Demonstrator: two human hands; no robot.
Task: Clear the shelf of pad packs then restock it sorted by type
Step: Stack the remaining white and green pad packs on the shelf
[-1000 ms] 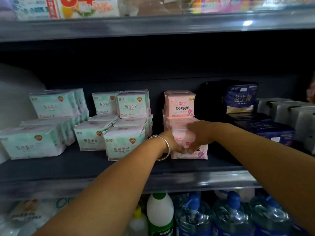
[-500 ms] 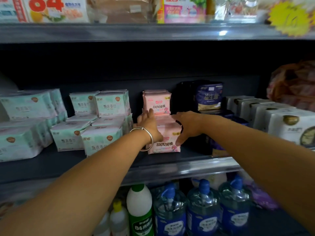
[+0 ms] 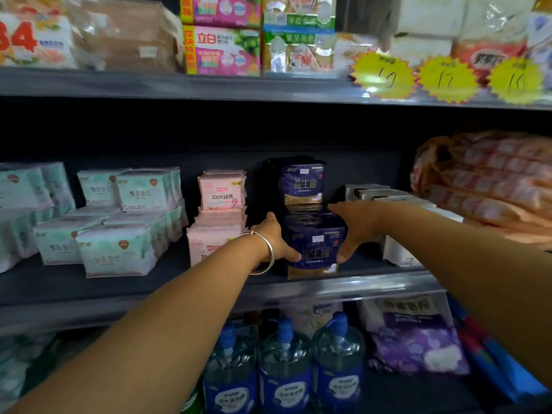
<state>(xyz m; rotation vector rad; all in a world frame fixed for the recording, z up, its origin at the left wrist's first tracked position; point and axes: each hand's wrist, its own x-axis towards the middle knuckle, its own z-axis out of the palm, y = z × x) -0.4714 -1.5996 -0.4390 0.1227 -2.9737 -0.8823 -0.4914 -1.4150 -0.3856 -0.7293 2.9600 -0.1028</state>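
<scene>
Left hand [image 3: 273,239] and right hand [image 3: 351,231] grip navy pack [image 3: 316,249] between pink packs [image 3: 213,243] and white boxes [image 3: 397,252].

Exposure uneven. Top shelf goods [image 3: 221,34] bright, near washed out; light comes from above and in front. Small specular glare on the upper shelf edge [image 3: 366,95]. Middle shelf recess [image 3: 209,130] very dim, back wall almost black, dark navy packs [image 3: 301,183] lose detail against it. Forearms evenly lit, soft shadows only. Motion blur across the frame, worst at the yellow price tags [image 3: 385,76] and the left packs [image 3: 18,189] (print there unreadable). Wide-angle distortion: shelf lines bow and tilt toward the edges. Bottom corners murky and soft, water bottles [image 3: 283,363] slightly smeared. Colour cast mildly warm.
</scene>
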